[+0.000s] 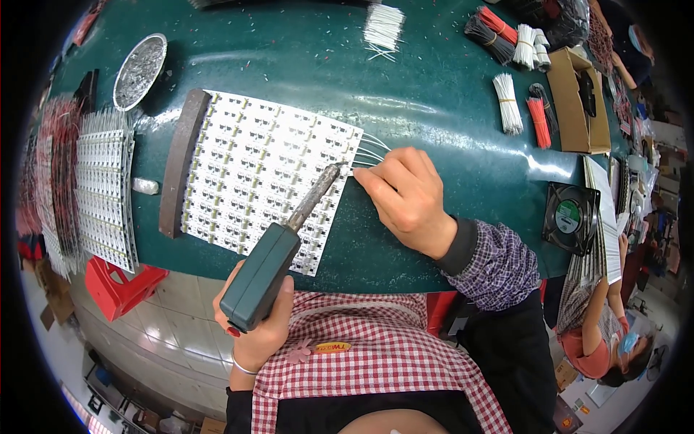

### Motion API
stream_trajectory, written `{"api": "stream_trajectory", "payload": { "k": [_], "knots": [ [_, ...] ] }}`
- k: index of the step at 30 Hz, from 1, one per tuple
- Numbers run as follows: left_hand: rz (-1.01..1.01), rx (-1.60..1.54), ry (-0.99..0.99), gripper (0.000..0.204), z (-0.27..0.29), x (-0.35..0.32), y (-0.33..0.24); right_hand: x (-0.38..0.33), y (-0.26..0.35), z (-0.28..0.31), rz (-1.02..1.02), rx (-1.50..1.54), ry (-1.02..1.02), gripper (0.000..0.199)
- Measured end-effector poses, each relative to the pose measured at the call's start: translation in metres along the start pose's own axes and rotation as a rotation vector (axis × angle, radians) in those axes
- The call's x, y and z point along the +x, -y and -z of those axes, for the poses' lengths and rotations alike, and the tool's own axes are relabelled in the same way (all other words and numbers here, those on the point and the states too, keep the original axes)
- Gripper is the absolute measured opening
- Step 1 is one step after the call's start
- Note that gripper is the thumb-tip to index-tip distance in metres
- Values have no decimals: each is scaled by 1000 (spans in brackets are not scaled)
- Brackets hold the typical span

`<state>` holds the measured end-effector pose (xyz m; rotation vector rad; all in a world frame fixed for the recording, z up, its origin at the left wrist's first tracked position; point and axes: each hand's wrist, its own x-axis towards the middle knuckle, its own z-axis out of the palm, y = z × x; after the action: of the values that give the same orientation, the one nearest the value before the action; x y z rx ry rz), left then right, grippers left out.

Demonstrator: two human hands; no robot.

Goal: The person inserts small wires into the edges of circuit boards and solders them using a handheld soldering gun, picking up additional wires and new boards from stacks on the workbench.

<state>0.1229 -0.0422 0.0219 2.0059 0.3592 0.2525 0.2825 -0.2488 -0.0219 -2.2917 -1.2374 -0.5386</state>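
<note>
My left hand (pixel 254 346) is wrapped round the handle of a dark green soldering gun (pixel 259 278). Its grey barrel slants up and to the right, and the tip meets the right edge of a white panel of small circuit boards (pixel 271 181). At that same edge, my right hand (pixel 408 199) pinches a thin white wire, its end close to the tip. Several white wires (pixel 372 147) stick out from the panel's edge just above my right fingers. A dark curved bar (pixel 182 165) lies along the panel's left side.
At far left stand panels with wires (pixel 105 188) and a round dish (pixel 141 71). Bundled white wires (pixel 507 105), a cardboard box (pixel 578 94) and a black fan (pixel 571 218) are on the right. A red stool (pixel 119 289) stands below the table. Another person (pixel 596 340) sits at right.
</note>
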Motion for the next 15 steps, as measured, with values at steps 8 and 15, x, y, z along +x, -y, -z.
{"api": "stream_trajectory", "payload": {
  "k": [8, 15],
  "knots": [
    [3, 46, 44, 15, 4, 0, -3, -3, 4, -1, -8, 28, 52, 21],
    [38, -10, 63, 15, 3, 0, -3, -4, 3, -2, -8, 41, 59, 21]
  ]
}}
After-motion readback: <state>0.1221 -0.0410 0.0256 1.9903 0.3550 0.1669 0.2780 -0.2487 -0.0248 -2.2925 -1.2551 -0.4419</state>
